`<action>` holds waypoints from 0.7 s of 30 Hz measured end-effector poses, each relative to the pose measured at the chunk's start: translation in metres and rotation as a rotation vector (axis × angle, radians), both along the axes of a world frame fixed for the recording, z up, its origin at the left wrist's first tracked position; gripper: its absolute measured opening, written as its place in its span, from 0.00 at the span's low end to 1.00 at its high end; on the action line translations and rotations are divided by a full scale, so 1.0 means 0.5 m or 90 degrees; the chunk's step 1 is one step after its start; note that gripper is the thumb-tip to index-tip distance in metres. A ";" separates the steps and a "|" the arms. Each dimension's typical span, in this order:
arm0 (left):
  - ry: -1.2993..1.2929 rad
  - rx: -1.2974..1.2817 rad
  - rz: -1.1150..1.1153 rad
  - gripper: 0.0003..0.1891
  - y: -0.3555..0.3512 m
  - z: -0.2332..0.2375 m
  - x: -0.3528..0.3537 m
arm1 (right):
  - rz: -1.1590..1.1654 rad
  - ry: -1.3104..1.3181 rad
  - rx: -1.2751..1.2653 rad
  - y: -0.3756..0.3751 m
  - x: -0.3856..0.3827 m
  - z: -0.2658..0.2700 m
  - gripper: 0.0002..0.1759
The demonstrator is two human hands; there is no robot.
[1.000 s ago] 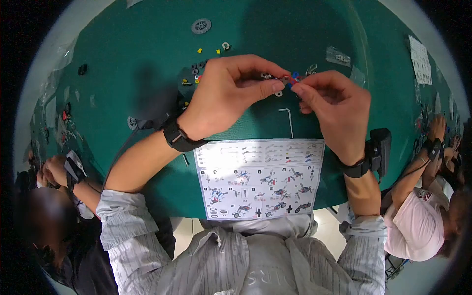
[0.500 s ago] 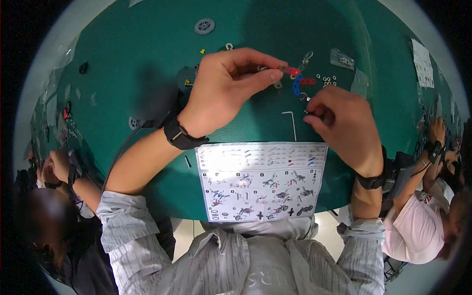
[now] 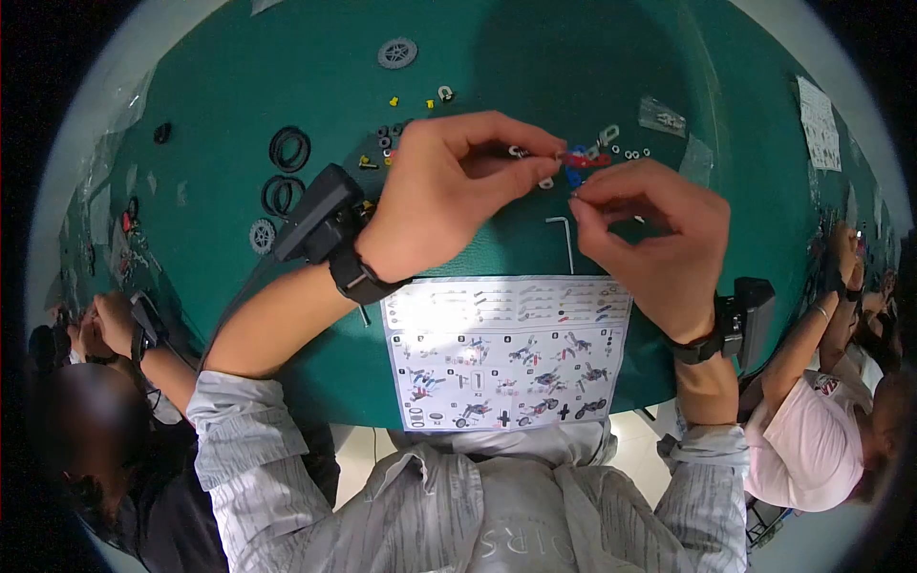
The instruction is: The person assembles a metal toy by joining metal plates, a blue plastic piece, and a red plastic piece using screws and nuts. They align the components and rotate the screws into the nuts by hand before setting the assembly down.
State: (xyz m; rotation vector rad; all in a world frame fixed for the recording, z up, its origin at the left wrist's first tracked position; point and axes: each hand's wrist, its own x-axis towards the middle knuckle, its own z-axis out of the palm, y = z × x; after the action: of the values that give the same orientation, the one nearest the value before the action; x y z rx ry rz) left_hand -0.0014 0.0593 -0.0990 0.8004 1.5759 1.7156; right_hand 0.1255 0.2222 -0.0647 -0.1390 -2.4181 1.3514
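Note:
My left hand pinches the small red and blue perforated assembly between thumb and forefinger, above the green table. Just right of it, my right hand has its thumb and forefinger pressed together near the assembly's lower side; whatever lies between those fingertips is too small to make out. A silver hex key lies below the assembly, between my hands. Under both hands, a printed instruction sheet is spread at the table's near edge.
Black rubber rings, a grey wheel and small yellow parts lie left and behind. Small white nuts and a plastic bag of screws are at the right. Other people sit on both sides.
My right hand has moved left and up to the assembly. My left hand has shifted slightly right, and the assembly has turned and dropped a little.

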 end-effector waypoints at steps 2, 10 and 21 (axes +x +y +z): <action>-0.007 0.011 -0.009 0.08 0.001 0.000 0.007 | -0.029 0.031 -0.027 -0.002 -0.002 -0.009 0.09; 0.011 0.017 -0.020 0.09 0.000 -0.006 0.020 | -0.066 0.053 0.045 -0.012 -0.002 -0.004 0.09; 0.054 0.035 -0.017 0.11 -0.002 -0.005 0.023 | -0.088 0.036 0.092 -0.012 0.001 -0.005 0.08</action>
State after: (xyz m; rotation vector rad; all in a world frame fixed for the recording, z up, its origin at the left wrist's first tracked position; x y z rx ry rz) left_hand 0.0102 0.0583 -0.1016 0.9280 1.5732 1.7328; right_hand 0.1261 0.2162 -0.0674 -0.2217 -2.4003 1.1032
